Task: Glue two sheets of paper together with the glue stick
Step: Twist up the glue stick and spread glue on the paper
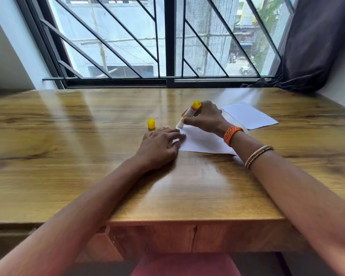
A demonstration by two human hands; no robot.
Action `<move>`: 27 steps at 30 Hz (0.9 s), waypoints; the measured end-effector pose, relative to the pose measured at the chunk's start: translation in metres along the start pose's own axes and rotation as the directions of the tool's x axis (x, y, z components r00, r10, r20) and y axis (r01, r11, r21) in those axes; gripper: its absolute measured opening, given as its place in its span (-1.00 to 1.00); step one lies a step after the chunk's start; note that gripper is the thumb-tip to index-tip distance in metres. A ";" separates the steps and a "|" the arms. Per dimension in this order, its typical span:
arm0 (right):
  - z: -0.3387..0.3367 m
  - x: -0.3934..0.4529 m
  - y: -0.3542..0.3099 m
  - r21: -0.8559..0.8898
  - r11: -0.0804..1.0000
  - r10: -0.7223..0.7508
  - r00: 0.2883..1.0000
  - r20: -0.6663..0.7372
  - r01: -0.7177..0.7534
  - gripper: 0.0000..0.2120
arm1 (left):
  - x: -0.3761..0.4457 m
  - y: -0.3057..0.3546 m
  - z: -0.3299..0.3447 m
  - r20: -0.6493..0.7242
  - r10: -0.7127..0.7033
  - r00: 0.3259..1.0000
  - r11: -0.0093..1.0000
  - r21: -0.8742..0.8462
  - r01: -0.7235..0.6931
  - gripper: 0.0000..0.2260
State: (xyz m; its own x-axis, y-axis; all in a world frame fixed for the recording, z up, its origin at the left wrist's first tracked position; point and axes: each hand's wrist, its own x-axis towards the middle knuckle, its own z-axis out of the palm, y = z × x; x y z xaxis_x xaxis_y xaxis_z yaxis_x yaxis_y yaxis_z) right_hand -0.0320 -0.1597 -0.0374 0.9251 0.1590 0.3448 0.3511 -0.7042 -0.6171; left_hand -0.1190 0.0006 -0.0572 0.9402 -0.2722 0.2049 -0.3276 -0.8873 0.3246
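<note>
Right hand (205,118) grips the one glue stick (189,113), tip on the near sheet (203,142). Left hand (159,146) lies flat, pressing that sheet's left edge. Second sheet (249,115) far right, one cap (151,123) left.

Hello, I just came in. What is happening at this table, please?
A person is gluing paper at a wooden table by a window. The right hand holds an uncapped glue stick, tilted, with its tip on the far left corner of a white sheet. The left hand lies flat and presses on that sheet's left edge. The yellow cap stands on the table just beyond the left hand. A second sheet lies apart, to the right.
</note>
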 end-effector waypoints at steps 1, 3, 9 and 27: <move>0.001 0.001 -0.001 0.001 1.000 0.001 1.000 0.002 -0.001 -0.76 | 0.000 0.001 0.000 -0.010 0.004 1.000 1.000 -0.006 -0.004 -0.53; 0.003 0.003 -0.003 -0.005 1.000 0.007 1.000 0.010 -0.007 -0.75 | -0.001 0.001 0.000 -0.026 0.003 1.000 1.000 -0.021 -0.003 -0.50; -0.002 0.006 0.005 -0.010 0.999 0.048 0.999 0.000 -0.048 -0.72 | 0.000 0.002 -0.001 -0.031 -0.008 0.999 1.000 -0.014 0.008 -0.67; -0.014 -0.001 0.006 -0.066 0.997 0.031 0.999 -0.008 -0.031 -0.77 | 0.001 0.003 0.000 -0.037 -0.016 0.999 0.999 -0.034 0.014 -0.67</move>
State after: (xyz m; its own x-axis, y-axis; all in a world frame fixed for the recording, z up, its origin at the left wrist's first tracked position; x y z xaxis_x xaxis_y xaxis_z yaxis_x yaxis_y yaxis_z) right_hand -0.0327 -0.1734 -0.0317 0.9342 0.1317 0.3316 0.3119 -0.7526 -0.5799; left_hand -0.1193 -0.0019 -0.0566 0.9411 -0.2441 0.2342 -0.3170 -0.8780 0.3586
